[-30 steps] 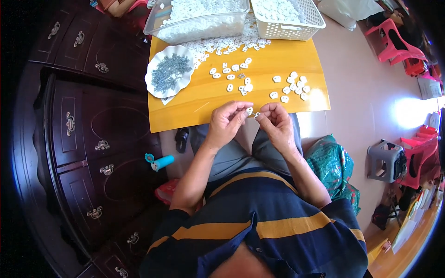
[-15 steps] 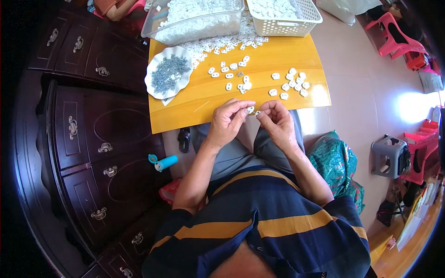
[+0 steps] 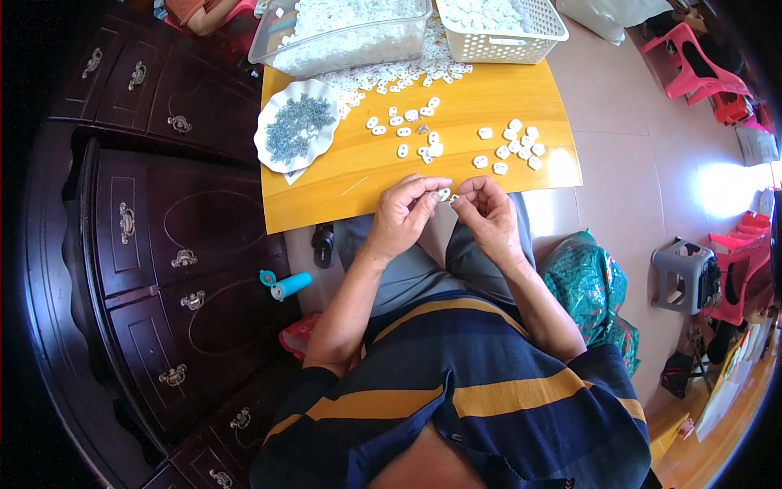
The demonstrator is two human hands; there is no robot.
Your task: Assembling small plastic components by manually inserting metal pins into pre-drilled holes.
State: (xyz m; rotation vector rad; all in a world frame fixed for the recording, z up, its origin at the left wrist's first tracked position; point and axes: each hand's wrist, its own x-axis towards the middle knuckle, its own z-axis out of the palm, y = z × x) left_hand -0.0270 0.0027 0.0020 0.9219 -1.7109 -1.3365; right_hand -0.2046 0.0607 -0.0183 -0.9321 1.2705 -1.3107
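Just above the table's near edge, my left hand pinches a small white plastic piece between thumb and fingertips. My right hand is closed right beside it, its thumb and finger on a tiny pale piece whose kind is too small to make out. The two fingertips nearly meet. Beyond my hands, several white two-holed pieces lie loose on the wooden table. To the right is a cluster of chunkier white pieces.
A scalloped white dish of small metal parts stands at the table's left. A clear bin and a cream basket, both full of white pieces, stand at the back. Dark drawers rise on the left; a green bag sits right.
My left hand has shifted slightly right, bringing the white piece closer to my right fingertips. The right hand has barely moved.
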